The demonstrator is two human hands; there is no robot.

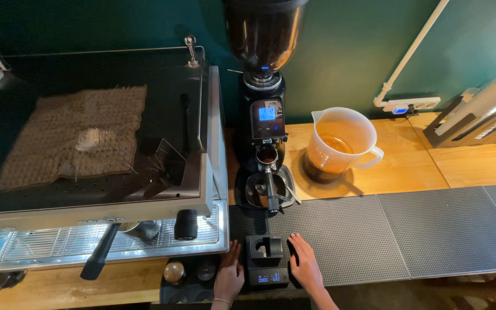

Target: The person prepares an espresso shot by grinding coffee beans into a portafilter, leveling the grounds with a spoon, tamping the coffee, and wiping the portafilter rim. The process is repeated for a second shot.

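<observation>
I see the small black scale (pixel 266 265) at 6 o'clock, between both hands; left hand (pixel 228 276) flat against its left side, right hand (pixel 305 266) spread flat beside its right; equally near.

Dim room, my view sharp in centre. Warm light falls on wooden counter (pixel 409 166) from upper right; jug (pixel 340 140) throws soft shadow toward me. Glare on steel drip tray (pixel 58 244). Display on grinder (pixel 266 112) glows blue. Edges bowed by wide lens, corners darker
</observation>
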